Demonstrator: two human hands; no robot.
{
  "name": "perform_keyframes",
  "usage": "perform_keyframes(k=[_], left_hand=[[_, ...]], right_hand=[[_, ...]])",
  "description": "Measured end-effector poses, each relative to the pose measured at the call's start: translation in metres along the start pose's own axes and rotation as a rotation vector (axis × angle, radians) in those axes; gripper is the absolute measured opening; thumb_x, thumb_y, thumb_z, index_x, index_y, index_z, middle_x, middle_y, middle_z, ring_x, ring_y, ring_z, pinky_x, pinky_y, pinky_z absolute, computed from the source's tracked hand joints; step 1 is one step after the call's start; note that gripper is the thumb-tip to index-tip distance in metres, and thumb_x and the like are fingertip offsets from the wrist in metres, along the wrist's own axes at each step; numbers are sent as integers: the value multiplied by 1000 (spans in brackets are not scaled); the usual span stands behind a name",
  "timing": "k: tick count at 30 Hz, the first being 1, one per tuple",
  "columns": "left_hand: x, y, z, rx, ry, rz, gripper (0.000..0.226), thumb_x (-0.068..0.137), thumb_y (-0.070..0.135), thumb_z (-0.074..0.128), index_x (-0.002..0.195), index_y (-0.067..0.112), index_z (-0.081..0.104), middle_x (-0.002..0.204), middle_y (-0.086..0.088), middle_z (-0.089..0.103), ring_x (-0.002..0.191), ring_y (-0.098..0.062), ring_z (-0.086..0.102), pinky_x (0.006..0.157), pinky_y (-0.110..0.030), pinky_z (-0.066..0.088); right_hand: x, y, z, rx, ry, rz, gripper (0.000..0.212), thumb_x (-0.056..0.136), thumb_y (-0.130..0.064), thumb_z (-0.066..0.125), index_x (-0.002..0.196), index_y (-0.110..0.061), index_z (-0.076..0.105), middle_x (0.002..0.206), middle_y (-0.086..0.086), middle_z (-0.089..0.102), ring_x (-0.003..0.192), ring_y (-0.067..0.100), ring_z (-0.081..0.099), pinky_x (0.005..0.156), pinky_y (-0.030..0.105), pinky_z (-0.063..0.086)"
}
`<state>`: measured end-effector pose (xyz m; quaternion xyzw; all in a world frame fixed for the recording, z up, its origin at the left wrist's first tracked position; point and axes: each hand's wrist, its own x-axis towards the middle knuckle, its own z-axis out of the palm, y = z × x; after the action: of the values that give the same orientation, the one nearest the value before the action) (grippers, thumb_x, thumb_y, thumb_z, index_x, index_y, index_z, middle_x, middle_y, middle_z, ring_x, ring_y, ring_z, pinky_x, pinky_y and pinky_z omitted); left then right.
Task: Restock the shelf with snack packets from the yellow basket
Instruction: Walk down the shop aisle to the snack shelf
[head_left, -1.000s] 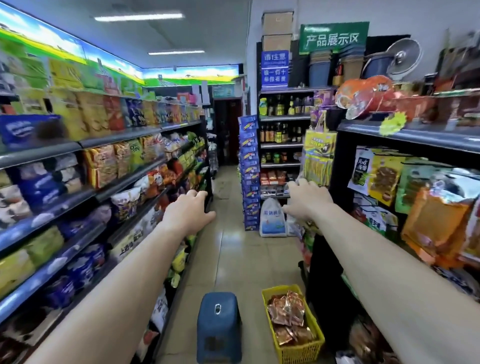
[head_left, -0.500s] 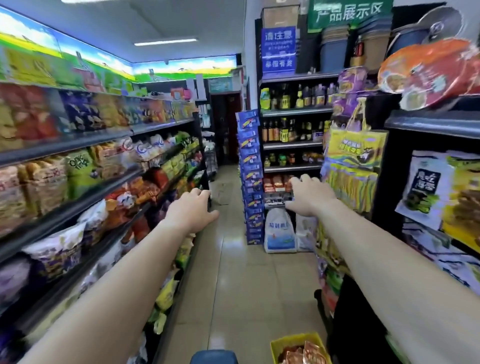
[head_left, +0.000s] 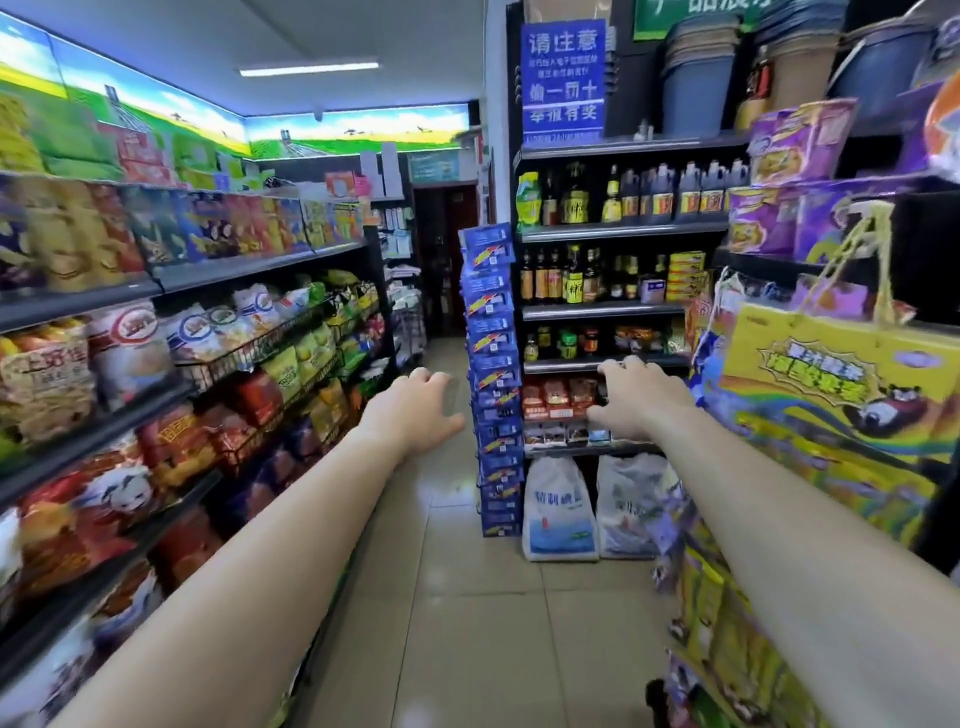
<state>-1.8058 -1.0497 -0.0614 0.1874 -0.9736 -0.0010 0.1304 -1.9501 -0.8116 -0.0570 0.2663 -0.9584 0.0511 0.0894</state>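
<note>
Shop aisle, tiled floor (head_left: 467, 623) running ahead to a dark doorway. Long shelving (head_left: 208, 275) on my left, four tiers, packed with snack packets (head_left: 130, 353) in bags of orange, white, red and yellow. On my right a closer rack hung with yellow gift boxes (head_left: 831, 395) and purple cartons above them. Facing me at the aisle end, a dark shelf unit (head_left: 623, 228) of sauce bottles, a blue notice (head_left: 563, 78) at its top, stacked buckets beside that. A tall column of blue packs (head_left: 493, 374) stands against its left edge; two white sacks (head_left: 558, 512) sit on the floor at its foot.

Both my arms stretched forward, bare, apart from each other. Left hand (head_left: 413, 410) palm down, fingers loosely curled, thumb out, nothing in it. Right hand (head_left: 636, 397) palm down, fingers spread, nothing in it, over the low shelf of red packets as seen from here; contact cannot be told.

Yellow basket: not in frame.
</note>
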Motion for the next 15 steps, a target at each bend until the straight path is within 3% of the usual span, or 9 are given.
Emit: perform_keyframes(k=[7,15], left_hand=[[181,-26,94,-39,-45,91,71,90,61,52,146,20,39,143,-8,46,127,-32,50,95,-50,51],[440,-10,175,-87,-138,348,72,92,58,52,149,18,36,145,-10,44,129,-34,49,97,-51,49]], right_hand=[[146,1,74,-77,-12,40,69,90,-55,55,146,-21,37,147,10,42,132,34,44,97,49,46],[350,27,110,-89,-77,283,66,91,-55,55,145,-19,38,145,12,41,128,37,46,93,51,49]])
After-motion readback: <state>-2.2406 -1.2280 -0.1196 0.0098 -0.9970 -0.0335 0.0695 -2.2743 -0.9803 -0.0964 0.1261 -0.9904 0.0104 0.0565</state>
